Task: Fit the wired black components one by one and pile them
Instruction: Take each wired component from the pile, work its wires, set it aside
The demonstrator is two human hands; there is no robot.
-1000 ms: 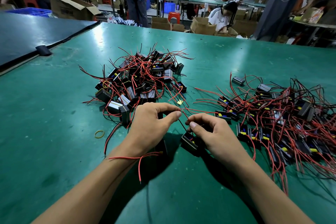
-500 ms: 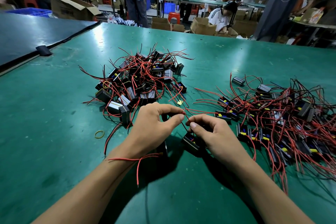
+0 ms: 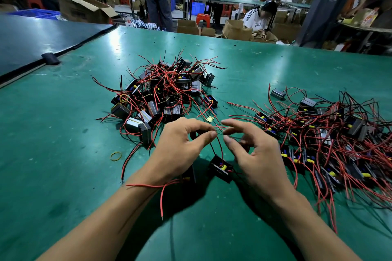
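Pinching red wire (image 3: 220, 148) of black component (image 3: 220, 168) between thumb and forefinger of left hand (image 3: 180, 148) grip; component lying just below, between both grips, on surface (image 3: 63, 154). Right hand (image 3: 261, 161) grip spread, holding nothing. Advice: guiding wire slowly, not tugging, avoiding tangle with pile (image 3: 165, 91) beyond.

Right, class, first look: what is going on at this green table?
A person works at a green table on small black parts with red wires. The left hand pinches the wires of one part between the hands; the right hand hovers open beside them. One heap of parts lies ahead, a looser spread to the right.
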